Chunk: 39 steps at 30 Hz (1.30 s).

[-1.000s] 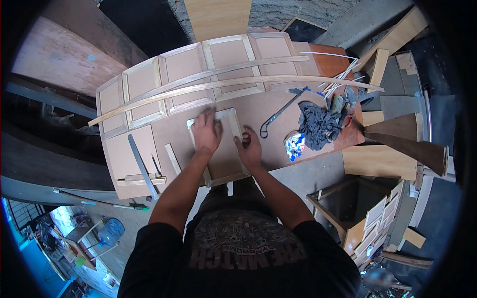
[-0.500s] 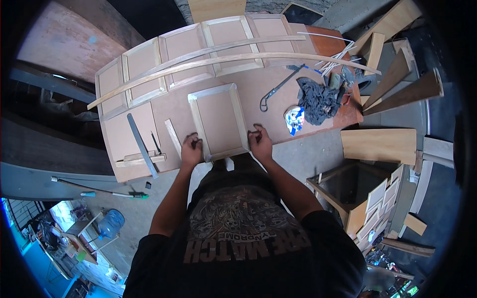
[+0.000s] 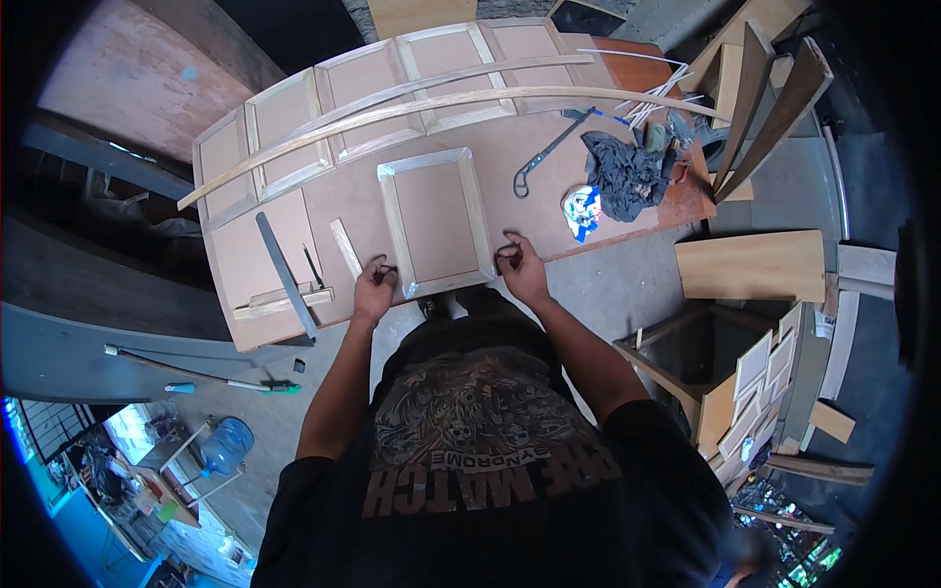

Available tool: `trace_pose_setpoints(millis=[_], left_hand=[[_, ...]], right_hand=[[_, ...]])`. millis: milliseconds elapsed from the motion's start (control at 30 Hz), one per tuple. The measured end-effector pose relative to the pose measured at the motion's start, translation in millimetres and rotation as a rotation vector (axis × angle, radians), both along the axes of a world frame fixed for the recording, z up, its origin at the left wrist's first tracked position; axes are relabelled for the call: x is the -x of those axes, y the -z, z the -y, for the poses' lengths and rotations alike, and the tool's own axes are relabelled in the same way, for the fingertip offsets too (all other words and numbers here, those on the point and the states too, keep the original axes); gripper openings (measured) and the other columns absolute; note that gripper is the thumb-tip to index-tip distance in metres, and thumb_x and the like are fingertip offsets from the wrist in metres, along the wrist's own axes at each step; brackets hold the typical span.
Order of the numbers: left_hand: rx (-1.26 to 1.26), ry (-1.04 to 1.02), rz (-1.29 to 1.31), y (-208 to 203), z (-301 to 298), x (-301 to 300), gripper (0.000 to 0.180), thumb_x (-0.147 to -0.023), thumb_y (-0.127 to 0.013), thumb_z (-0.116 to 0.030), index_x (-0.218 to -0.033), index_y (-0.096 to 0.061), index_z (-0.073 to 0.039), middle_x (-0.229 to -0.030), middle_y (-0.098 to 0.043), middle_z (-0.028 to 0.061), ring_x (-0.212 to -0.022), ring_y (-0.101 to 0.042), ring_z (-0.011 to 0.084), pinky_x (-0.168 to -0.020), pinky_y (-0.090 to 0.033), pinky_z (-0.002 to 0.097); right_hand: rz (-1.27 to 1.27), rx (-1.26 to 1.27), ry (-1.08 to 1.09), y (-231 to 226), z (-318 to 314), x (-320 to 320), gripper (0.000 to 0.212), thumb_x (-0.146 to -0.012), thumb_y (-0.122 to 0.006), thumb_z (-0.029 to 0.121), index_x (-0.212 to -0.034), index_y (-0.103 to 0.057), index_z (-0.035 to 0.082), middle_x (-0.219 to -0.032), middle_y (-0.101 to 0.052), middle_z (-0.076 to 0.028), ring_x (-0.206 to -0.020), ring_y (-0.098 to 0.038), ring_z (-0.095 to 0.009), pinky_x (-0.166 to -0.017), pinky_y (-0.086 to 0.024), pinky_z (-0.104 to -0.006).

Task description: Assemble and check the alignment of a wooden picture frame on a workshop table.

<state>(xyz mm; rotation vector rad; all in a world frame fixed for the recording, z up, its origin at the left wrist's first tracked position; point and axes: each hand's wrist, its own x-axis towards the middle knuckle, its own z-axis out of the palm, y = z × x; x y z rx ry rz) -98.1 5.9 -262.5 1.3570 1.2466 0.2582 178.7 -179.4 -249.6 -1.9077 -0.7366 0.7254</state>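
Two hands flank a small wooden frame (image 3: pixel 476 216) in the head view: seen from the frame's middle, the left hand (image 3: pixel 375 288) sits between seven and eight o'clock, the right hand (image 3: pixel 522 269) at four. They are well apart, fingers curled beside the side rails; whether the fingertips touch the wood I cannot tell. The frame lies on the desk (image 3: pixel 534 220), its six o'clock rail at the near edge.

The step in hand looks like checking or squaring the frame's sides. The next move seems to call for even, light pressure from both sides, without twisting the corners. A loose wood strip (image 3: pixel 345 249) lies between eight and nine o'clock, a handsaw (image 3: pixel 541 157) at two, and a panelled assembly (image 3: pixel 405 69) toward eleven.

Compared with a second ago, the left hand is off the frame's upper part and down beside its lower corner; the right hand is lower along its side. Everything on the desk appears higher, so the camera has probably tilted.
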Motion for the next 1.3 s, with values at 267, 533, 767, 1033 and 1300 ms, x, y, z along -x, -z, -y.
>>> trace_pose_setpoints(millis=[267, 533, 767, 1033, 1300], left_hand=[[-0.269, 0.143, -0.121, -4, 16, 9, 0.062, -0.089, -0.071, -0.017, -0.145, -0.047, -0.003, -0.12, -0.061, 0.015, -0.107, -0.062, 0.0267, -0.099, -0.049, 0.0352], [-0.806, 0.543, -0.243, -76, 37, -48, 0.07, -0.081, -0.078, -0.031, -0.143, -0.052, -0.012, -0.131, -0.055, 0.0144, -0.121, -0.054, 0.0352, -0.102, -0.043, 0.0443], [-0.753, 0.793, -0.228, -55, 58, -80, 0.06, -0.075, -0.08, -0.029, -0.128, -0.06, -0.008, -0.127, -0.056, 0.0136, -0.122, -0.051, 0.0346, -0.108, -0.039, 0.0463], [-0.765, 0.799, -0.265, -45, 70, -100, 0.063, -0.074, -0.08, -0.024, -0.129, -0.057, -0.003, -0.133, -0.054, 0.0157, -0.131, -0.047, 0.0347, -0.113, -0.036, 0.0463], [-0.822, 0.805, -0.259, -28, 74, -109, 0.059, -0.074, -0.079, -0.019, -0.127, -0.059, -0.004, -0.136, -0.055, 0.0158, -0.128, -0.051, 0.0346, -0.114, -0.038, 0.0431]], right_hand=[[0.136, 0.146, -0.284, -43, 3, 4, 0.079, -0.076, -0.084, 0.012, -0.144, -0.045, 0.004, -0.117, -0.059, -0.014, -0.099, -0.063, -0.023, -0.09, -0.053, -0.0352], [0.311, 0.252, -0.547, -54, -4, -9, 0.094, -0.072, -0.085, 0.017, -0.151, -0.035, 0.007, -0.134, -0.051, -0.019, -0.126, -0.052, -0.039, -0.108, -0.044, -0.0418], [0.247, 0.255, -0.409, -48, -33, -22, 0.086, -0.081, -0.078, 0.02, -0.152, -0.032, 0.004, -0.12, -0.056, -0.019, -0.107, -0.06, -0.036, -0.095, -0.05, -0.0435], [0.151, 0.276, -0.257, -38, -74, -19, 0.091, -0.079, -0.083, 0.024, -0.152, -0.032, 0.004, -0.089, -0.064, -0.011, -0.081, -0.065, -0.029, -0.082, -0.055, -0.0404], [0.202, 0.348, -0.216, -28, -77, -16, 0.095, -0.075, -0.085, 0.026, -0.151, -0.032, 0.006, -0.095, -0.068, -0.015, -0.091, -0.068, -0.033, -0.085, -0.055, -0.0448]])
